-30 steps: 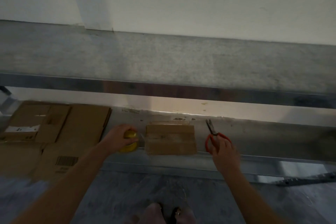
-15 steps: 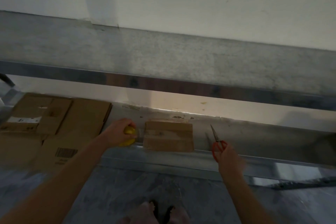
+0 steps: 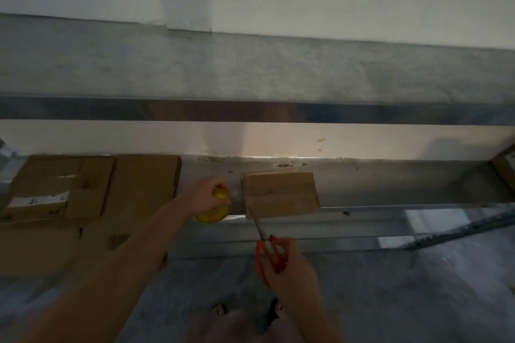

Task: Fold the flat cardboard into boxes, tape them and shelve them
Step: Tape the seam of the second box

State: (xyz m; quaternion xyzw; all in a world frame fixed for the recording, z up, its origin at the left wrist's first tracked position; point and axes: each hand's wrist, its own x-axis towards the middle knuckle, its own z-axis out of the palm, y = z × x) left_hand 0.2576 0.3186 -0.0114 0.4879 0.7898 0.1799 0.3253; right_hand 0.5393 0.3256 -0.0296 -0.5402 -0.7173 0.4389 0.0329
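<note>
Cardboard box [image 3: 280, 193], folded, sits on the shelf [image 3: 404, 189] just right of the left hand [image 3: 203, 196], whose grip curls round a yellow tape roll [image 3: 213, 214]. The right hand [image 3: 292, 270] grips red scissors [image 3: 271, 256] nearer; taping looks unfinished, and flat cardboard [image 3: 145, 184] waits further left.

Red-handled scissors [image 3: 269, 252], yellow tape roll [image 3: 213, 210], brown cardboard box [image 3: 280, 194], grey metal shelf [image 3: 278, 72]

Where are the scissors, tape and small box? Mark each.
scissors [image 3: 271, 256], head view, red handles.
tape [image 3: 213, 215], head view, yellow lower rim.
small box [image 3: 281, 194], head view, top face.
</note>
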